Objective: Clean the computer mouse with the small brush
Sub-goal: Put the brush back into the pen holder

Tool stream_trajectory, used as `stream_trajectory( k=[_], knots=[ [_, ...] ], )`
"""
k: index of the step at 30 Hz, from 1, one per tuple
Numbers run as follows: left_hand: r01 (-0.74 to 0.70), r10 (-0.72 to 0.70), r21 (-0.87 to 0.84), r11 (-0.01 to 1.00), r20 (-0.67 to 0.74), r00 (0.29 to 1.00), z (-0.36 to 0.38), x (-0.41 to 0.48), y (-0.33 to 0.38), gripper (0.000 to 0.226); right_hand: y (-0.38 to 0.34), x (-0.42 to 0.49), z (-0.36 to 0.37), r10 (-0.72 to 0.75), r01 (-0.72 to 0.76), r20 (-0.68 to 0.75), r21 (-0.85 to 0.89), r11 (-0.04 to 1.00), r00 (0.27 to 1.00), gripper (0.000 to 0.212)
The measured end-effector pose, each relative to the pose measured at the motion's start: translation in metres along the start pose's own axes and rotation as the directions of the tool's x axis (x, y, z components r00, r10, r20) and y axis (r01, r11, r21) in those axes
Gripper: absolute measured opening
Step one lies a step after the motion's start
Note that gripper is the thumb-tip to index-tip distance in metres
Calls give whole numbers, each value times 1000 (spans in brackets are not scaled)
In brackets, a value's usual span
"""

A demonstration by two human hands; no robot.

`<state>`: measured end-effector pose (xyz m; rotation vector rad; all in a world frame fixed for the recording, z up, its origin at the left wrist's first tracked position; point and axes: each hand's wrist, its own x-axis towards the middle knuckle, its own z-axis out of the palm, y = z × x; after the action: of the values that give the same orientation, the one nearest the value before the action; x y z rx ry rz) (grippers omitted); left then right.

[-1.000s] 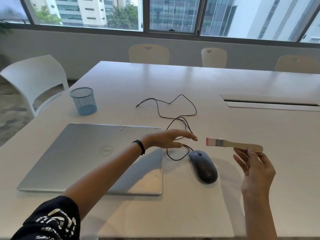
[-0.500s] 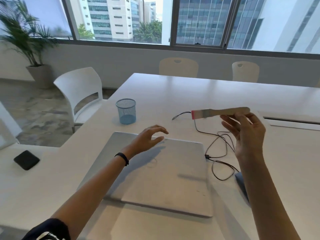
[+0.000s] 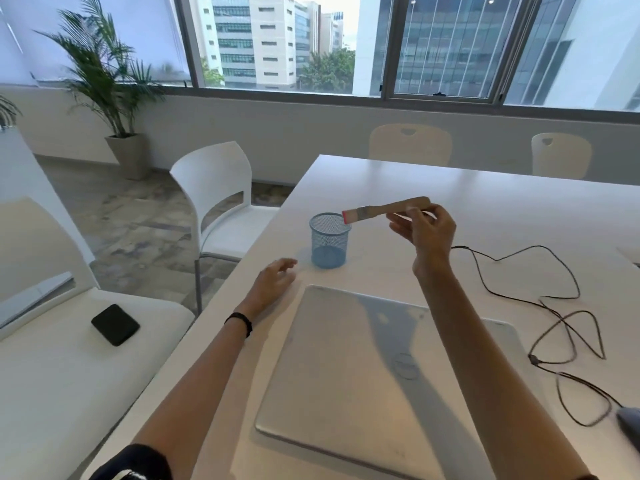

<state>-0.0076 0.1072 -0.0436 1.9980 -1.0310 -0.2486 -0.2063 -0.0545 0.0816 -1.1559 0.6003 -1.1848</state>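
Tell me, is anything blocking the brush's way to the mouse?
Nothing visible does. The right hand holds the brush in the air; only the loose cable lies flat on the table before the mouse.

Daylight pours through the windows [image 3: 415, 46] on the far wall, leaving the white table [image 3: 450, 188] bright and faintly glossy, with pale reflections of the chairs [image 3: 410, 145] near its far edge. A broad grey shadow lies across the laptop [image 3: 329, 375] lid; a softer one pools beside the cup [image 3: 329, 240]. The sky between the buildings is blown out. Wide-angle distortion bends the window frames and the table's edges toward the margins. Blur smears the mouse [image 3: 630, 422] at the right edge and the cable [image 3: 561, 379] near it; the brush [image 3: 384, 209] is slightly soft.
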Motion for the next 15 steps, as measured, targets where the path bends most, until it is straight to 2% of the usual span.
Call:
stream_trajectory(
  k=[5,9,12,15],
  knots=[
    [8,-3,-106,994,40,999,6,19,-4,44,35,20,33,-27,20,-55,-128,992,998,5],
    [16,-10,-158,987,38,999,19,31,0,56,58,35,50,-88,65,-64,-305,950,994,5],
    [-4,14,-162,987,61,998,26,41,5,64,74,42,58,-147,121,-8,-523,844,989,7],
    [-8,23,-172,985,86,996,29,51,8,68,84,44,65,-170,147,27,-646,749,985,15]
  ],
)
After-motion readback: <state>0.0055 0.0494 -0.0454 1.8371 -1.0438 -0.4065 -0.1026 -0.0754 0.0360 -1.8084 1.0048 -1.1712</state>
